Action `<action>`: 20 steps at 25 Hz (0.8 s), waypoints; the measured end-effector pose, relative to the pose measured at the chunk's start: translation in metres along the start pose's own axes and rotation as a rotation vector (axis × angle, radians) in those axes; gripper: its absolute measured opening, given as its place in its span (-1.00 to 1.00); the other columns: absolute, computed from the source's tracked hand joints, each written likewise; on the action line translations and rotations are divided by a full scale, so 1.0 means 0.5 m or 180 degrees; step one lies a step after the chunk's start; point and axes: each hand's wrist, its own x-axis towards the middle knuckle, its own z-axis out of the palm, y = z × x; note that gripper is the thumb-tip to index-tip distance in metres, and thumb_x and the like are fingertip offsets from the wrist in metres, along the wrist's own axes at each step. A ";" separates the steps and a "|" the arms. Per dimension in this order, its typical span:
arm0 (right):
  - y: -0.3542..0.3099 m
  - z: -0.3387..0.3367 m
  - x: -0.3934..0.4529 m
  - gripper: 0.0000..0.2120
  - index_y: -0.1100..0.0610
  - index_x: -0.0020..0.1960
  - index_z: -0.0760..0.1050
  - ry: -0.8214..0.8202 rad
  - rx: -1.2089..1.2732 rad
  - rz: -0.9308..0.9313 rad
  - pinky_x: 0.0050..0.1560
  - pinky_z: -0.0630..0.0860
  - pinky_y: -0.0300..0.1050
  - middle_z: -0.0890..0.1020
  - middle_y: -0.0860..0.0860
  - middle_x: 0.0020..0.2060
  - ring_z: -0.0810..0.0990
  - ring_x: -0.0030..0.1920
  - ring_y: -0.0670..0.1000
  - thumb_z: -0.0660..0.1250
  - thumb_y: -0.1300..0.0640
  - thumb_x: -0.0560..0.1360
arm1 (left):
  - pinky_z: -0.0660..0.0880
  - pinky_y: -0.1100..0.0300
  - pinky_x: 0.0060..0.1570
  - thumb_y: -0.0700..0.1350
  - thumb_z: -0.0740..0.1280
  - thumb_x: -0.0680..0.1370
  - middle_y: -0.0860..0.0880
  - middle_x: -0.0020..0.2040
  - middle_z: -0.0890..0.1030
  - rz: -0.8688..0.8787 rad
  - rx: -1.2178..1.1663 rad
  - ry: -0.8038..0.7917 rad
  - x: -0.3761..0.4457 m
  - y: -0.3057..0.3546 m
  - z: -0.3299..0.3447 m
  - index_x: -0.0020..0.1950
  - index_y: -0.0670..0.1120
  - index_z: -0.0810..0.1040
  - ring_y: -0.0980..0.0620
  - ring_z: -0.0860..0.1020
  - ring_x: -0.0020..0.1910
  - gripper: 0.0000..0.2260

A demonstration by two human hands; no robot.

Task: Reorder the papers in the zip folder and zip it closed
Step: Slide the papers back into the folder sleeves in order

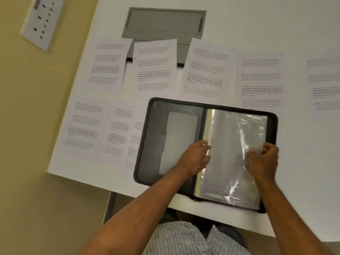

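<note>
Pinching the clear plastic sleeves (233, 153) from both sides, the left hand (196, 158) and right hand (263, 159) work the open black zip folder (158, 137); printed paper sheets (154, 67) lie beyond on the white table (239, 21), leftward.

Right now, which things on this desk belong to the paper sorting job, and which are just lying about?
Part of the job:
- zip folder, open flat
- clear sleeves inside it, held by the left hand and right hand
- printed papers spread over the table

Just lying about:
- grey cable tray set in the table
- wall socket
</note>
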 end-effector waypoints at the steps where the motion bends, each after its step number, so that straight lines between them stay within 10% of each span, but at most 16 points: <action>1: -0.006 0.008 -0.014 -0.48 0.12 0.35 0.39 0.0192 -0.0210 -0.0204 0.13 0.55 0.11 0.50 0.15 0.23 0.52 0.17 0.22 0.43 0.25 0.42 | 0.40 0.10 0.40 -0.03 0.31 0.66 -0.05 0.45 0.47 -0.0044 -0.0196 -0.0025 0.002 -0.009 -0.019 0.47 -0.05 0.50 -0.03 0.48 0.36 -0.63; 6: -0.074 0.103 -0.087 -0.52 0.11 0.39 0.40 0.0260 -0.0588 -0.1494 0.36 0.37 0.09 0.38 0.15 0.38 0.37 0.38 0.20 0.42 0.25 0.50 | 0.47 0.24 0.20 -0.11 0.34 0.63 -0.05 0.26 0.60 -0.0281 -0.0703 0.0431 0.022 -0.102 -0.145 0.33 -0.07 0.61 0.11 0.56 0.07 -0.73; 14: -0.408 0.471 -0.204 -0.90 0.05 0.13 0.58 -0.0982 0.0166 -0.1544 0.02 0.49 -0.28 0.63 -0.03 0.03 0.61 -0.04 -0.13 0.34 0.15 0.64 | 0.36 0.41 0.07 -0.09 0.35 0.64 0.00 0.30 0.55 -0.0791 -0.0858 0.1598 0.036 -0.372 -0.500 0.35 -0.06 0.55 0.12 0.53 0.07 -0.72; 20: -0.619 0.715 -0.218 -0.81 -0.04 0.23 0.54 -0.2087 0.1118 -0.0611 0.20 0.63 -0.05 0.64 -0.09 0.16 0.67 0.14 -0.06 0.34 -0.04 0.65 | 0.38 0.29 0.21 -0.10 0.35 0.63 -0.06 0.37 0.47 -0.0953 -0.0769 0.2004 0.102 -0.551 -0.692 0.42 -0.10 0.49 -0.02 0.52 0.25 -0.65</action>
